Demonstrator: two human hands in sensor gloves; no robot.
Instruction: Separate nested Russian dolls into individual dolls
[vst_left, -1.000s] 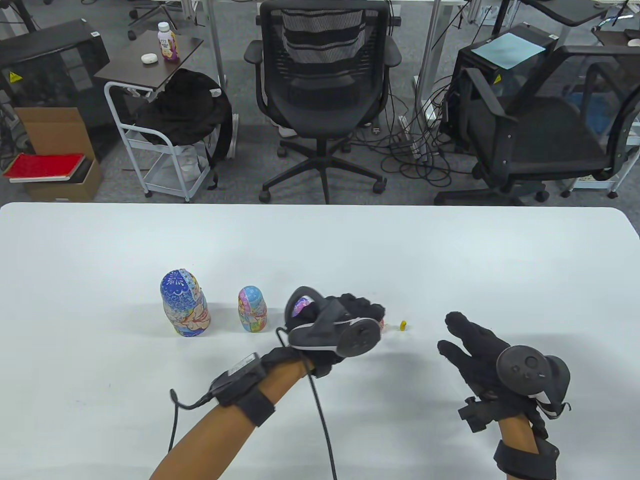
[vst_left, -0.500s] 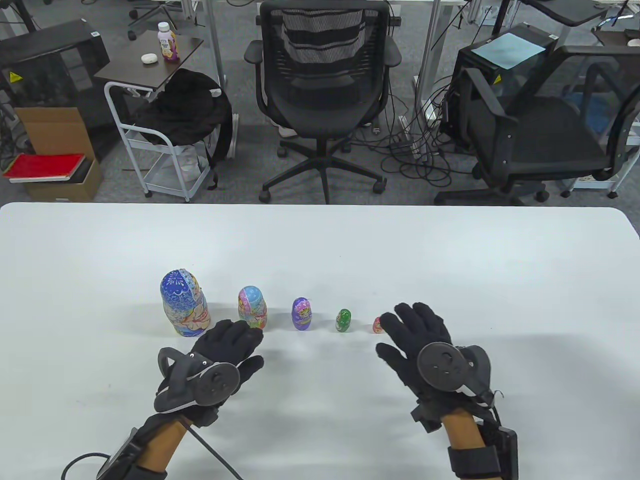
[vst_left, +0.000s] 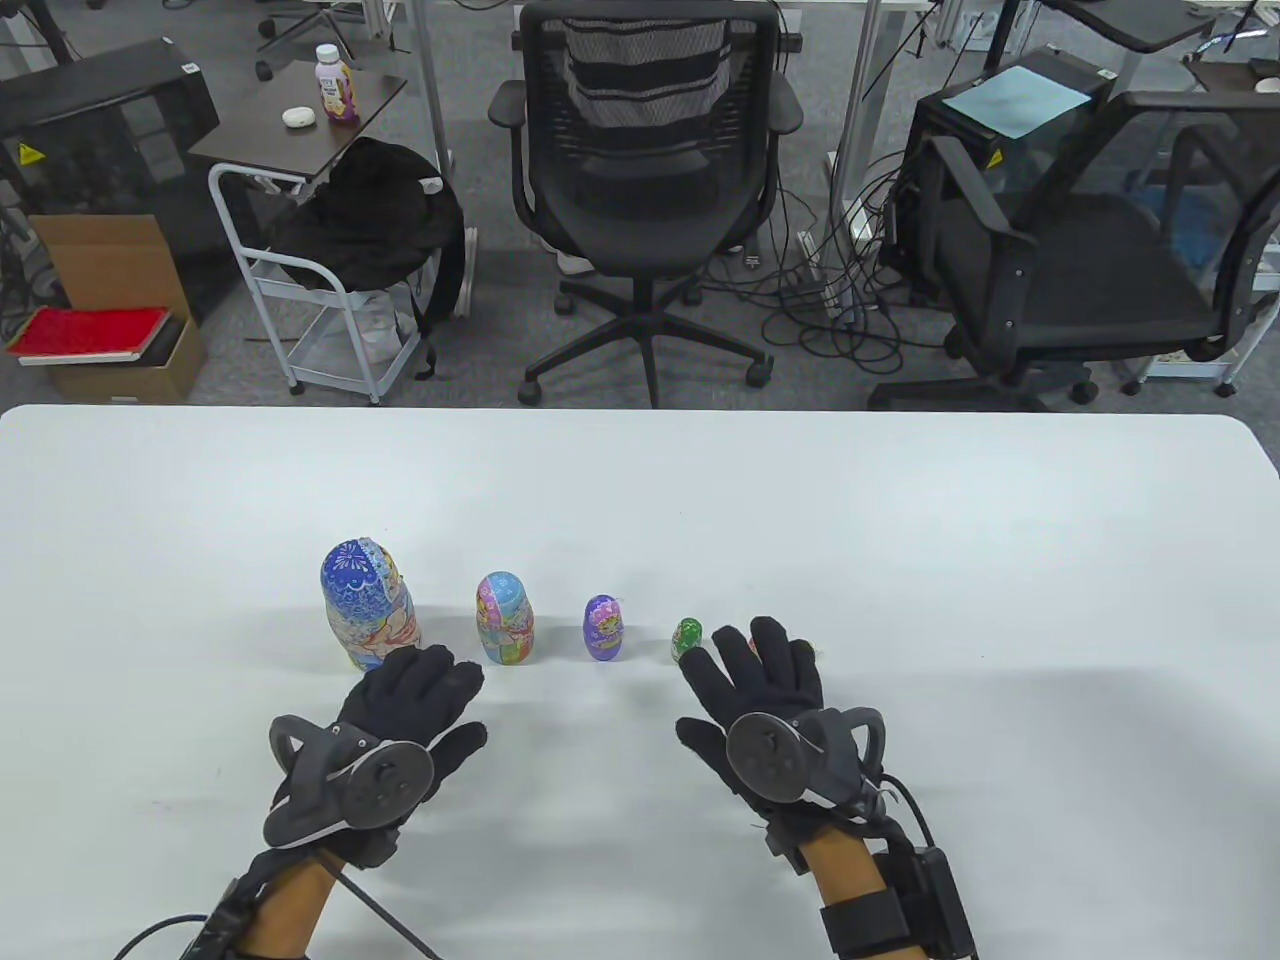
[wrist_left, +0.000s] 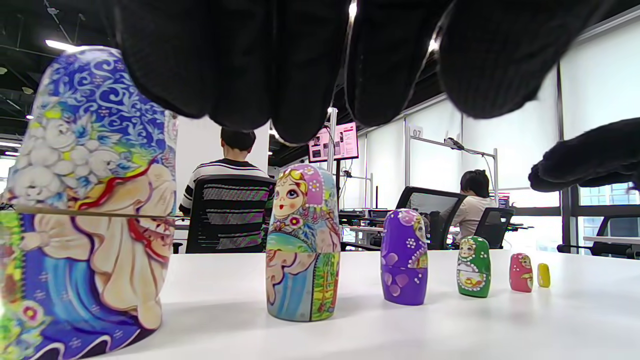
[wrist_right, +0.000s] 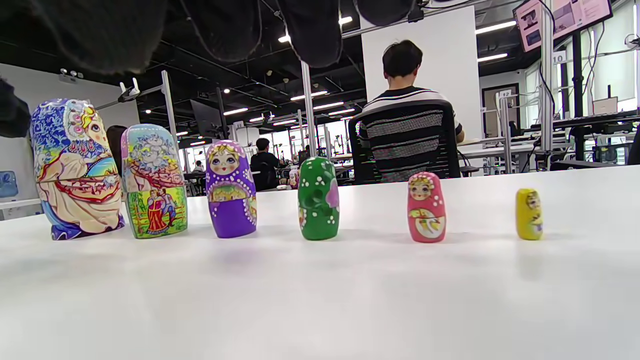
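risk: right hand (vst_left: 765, 690), empty, fingers spread, may topple green doll (vst_left: 686, 640) | left hand (vst_left: 405, 705) empty, spread, beside blue doll (vst_left: 366, 620) | all upright on bench (vst_left: 900, 520)

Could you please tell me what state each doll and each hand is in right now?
Largest blue doll: upright, closed.
Second doll: upright, closed.
Purple doll: upright, closed.
Green doll: upright, closed.
Pink doll: upright, closed.
Yellow doll: upright, smallest.
Left hand: open, holds nothing.
Right hand: open, holds nothing.

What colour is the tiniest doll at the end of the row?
Yellow. The tiniest doll shows best in the right wrist view.
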